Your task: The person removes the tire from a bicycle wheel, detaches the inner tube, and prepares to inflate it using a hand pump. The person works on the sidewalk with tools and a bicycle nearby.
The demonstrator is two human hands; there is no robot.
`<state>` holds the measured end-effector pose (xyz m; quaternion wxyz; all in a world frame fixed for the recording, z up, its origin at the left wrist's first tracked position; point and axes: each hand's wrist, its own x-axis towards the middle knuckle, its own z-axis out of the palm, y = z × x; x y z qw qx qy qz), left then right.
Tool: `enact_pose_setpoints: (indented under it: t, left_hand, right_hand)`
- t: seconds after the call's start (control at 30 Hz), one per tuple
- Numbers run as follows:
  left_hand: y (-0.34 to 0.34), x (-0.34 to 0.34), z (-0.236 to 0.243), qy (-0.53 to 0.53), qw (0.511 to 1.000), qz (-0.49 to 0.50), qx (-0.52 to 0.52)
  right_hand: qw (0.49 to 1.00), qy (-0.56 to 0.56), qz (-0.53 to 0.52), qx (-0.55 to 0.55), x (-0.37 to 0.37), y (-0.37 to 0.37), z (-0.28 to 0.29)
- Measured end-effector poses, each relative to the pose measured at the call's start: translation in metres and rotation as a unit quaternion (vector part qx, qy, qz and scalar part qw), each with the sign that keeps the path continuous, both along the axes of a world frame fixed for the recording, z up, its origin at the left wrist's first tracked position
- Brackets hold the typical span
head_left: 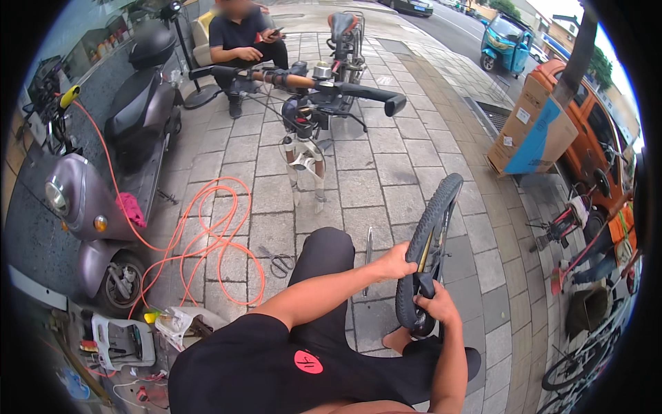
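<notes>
A bicycle wheel with a knobby black tyre (408, 298) stands upright and slightly tilted in front of me, its lower end by my foot. My left hand (397, 261) is closed on the tyre's near-left side, thumb toward the rim. On the other side, my right hand (439, 305) grips a dark rubber piece (427, 284) at the wheel's lower part; whether this is inner tube or tyre edge I cannot tell. Ahead stands a bicycle whose fork (303, 165) has no wheel in it, below its handlebar (324, 86). A thin metal strip (369, 259) lies left of the wheel.
Scissors (279, 262) and a looped orange hose (222, 228) lie on the paving at left. A purple scooter (89, 200) and a toolbox (124, 341) stand beyond. A seated person (241, 41) holds a phone. At right are a cardboard box (527, 127) and an orange car (603, 124).
</notes>
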<state>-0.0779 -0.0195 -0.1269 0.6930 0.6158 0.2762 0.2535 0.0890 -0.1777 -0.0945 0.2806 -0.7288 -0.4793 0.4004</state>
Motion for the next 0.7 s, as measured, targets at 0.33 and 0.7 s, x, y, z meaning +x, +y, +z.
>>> enact_pose_setpoints:
  t: [0.33, 0.7]
  left_hand:
    - [-0.006, -0.013, 0.023, 0.004, 0.998, 0.046, 0.041]
    - [0.001, 0.006, -0.007, 0.007, 0.989, 0.136, 0.053]
  right_hand:
    - [0.97, -0.132, 0.078, -0.189, 0.005, 0.017, 0.007]
    - [0.992, -0.049, 0.027, -0.109, 0.002, 0.019, -0.009]
